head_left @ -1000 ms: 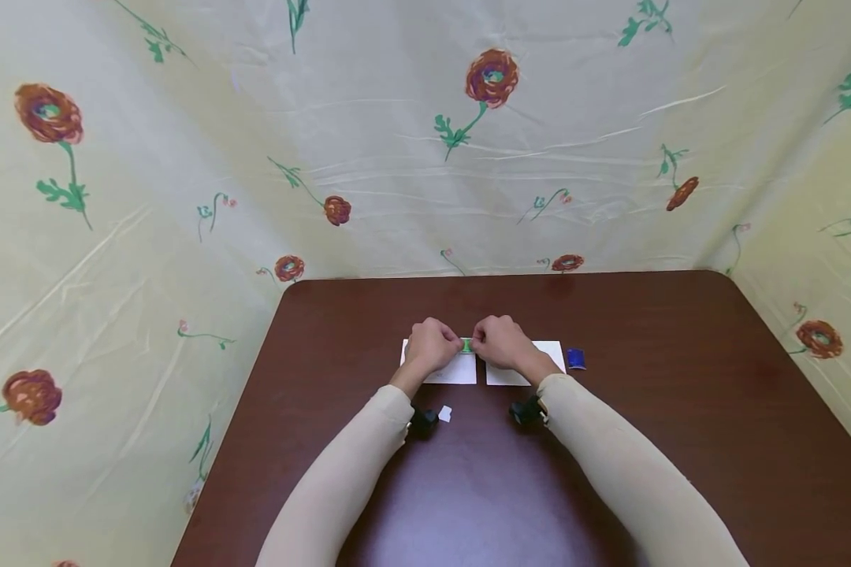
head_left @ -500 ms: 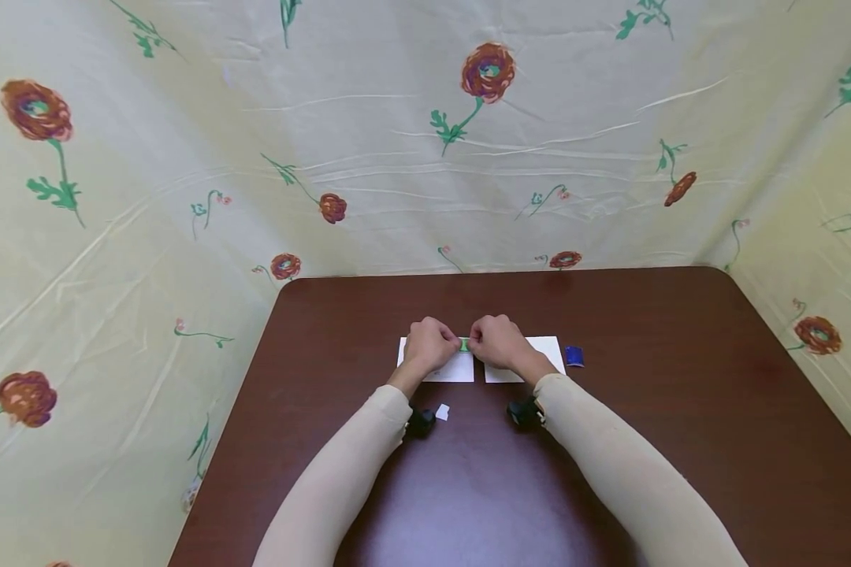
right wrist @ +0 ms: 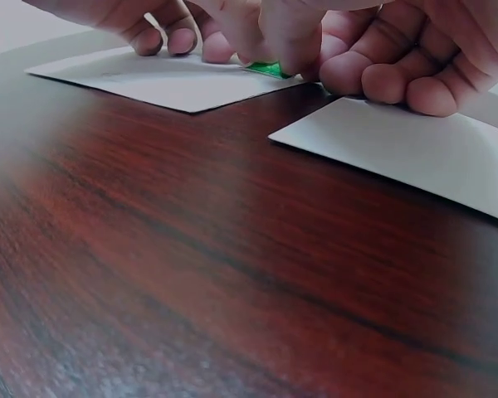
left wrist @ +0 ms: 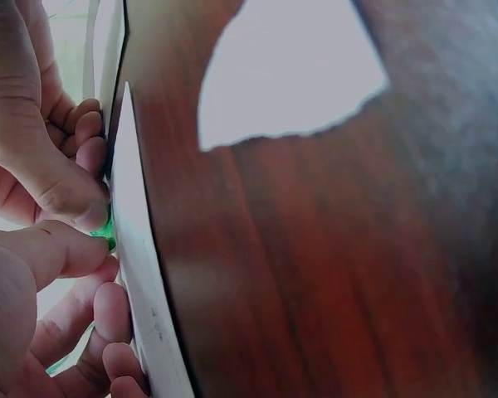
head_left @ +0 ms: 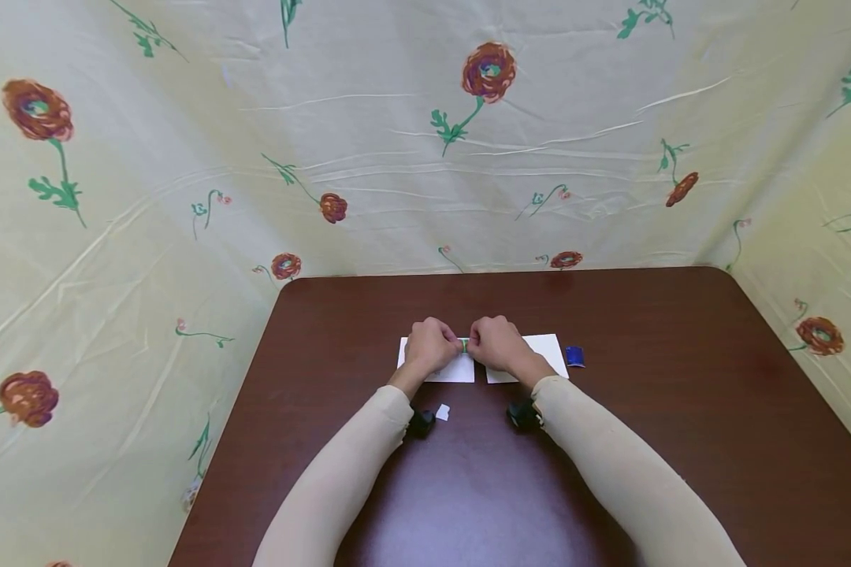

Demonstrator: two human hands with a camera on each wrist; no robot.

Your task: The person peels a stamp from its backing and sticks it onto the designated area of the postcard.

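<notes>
Both hands meet over two white paper sheets lying side by side. My left hand (head_left: 431, 345) is above the left sheet (head_left: 455, 372), its thumb and fingers pinching one side of a small shiny green piece (head_left: 465, 346). At the other side my right hand (head_left: 498, 344) pinches too, over the inner part of the right sheet (head_left: 548, 351). In the right wrist view the green piece (right wrist: 270, 69) shows low between the thumbs, close over the left sheet (right wrist: 162, 87). Fingers hide most of it, and its kind is unclear. Several curled fingers rest at the papers.
A small blue packet (head_left: 575, 357) lies right of the right sheet. Nearer the body, a torn white paper scrap (head_left: 443, 412) lies on the dark brown table (head_left: 468, 488). Flower-patterned curtains (head_left: 397, 157) enclose the table's back and sides.
The hands stay nearly in place while the green part visible between them grows narrower. The right sheet has turned slightly under the right hand. The head view has shifted a little.
</notes>
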